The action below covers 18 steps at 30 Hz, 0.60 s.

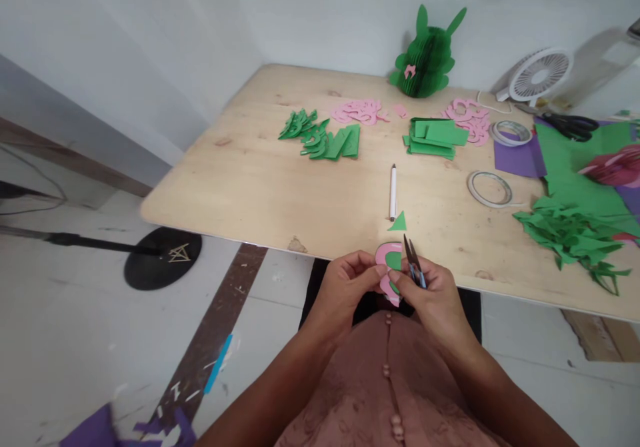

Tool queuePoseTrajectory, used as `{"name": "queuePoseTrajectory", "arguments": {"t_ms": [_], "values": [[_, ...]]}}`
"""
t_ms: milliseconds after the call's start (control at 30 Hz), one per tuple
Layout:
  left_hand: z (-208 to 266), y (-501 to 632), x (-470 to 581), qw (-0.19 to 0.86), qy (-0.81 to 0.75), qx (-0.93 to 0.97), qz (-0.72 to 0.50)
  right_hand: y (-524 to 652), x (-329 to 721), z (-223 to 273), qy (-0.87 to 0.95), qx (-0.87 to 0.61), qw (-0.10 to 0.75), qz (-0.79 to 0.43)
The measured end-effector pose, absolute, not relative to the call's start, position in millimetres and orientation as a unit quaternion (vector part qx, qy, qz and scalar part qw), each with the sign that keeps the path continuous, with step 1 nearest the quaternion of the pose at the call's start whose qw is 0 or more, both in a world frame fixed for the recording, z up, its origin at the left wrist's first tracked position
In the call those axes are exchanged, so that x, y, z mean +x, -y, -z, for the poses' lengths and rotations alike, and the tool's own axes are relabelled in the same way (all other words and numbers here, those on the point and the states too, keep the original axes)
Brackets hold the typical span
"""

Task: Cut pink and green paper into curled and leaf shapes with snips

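At the table's front edge my left hand (351, 285) pinches a curved pink paper cutout (383, 255), with a piece of green paper (394, 261) against it. My right hand (434, 295) is closed around a small pair of scissors (413, 260), blades pointing away from me. Its thumb also presses on the papers, so both hands meet there. Just beyond lies a small green paper triangle (399, 222), close to the lower end of a white pen (393, 192).
Green cutouts (315, 137), pink cutouts (359, 111) and stacked green strips (435, 137) lie farther back. A green honeycomb paper figure (425, 60) stands by the wall. Rightward are tape rolls (490, 189), green scraps (570, 233), black-handled scissors (573, 125) and a white fan (543, 75).
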State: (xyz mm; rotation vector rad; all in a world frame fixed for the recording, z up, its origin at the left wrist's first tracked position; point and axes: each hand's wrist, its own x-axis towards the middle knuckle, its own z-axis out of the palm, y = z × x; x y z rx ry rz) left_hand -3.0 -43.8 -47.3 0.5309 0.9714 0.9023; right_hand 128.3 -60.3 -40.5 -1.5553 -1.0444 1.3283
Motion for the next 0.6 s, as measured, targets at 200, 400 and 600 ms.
{"name": "queuePoseTrajectory", "arguments": {"t_ms": [200,400,600], "values": [[45.4,44.2,-2.0,0.754,-0.448,0.235,-0.419,60.9,128.0,41.0,0.409,-0.618,0.412,-0.529],[47.0,44.0,-3.6,0.742,-0.453,0.251,-0.426,60.7,129.4,38.4,0.410,-0.592,0.404,-0.564],[41.6,38.2,-8.6,0.733,-0.462,0.251,-0.431,68.8,148.6,39.2,0.441,-0.557,0.394,-0.583]]}}
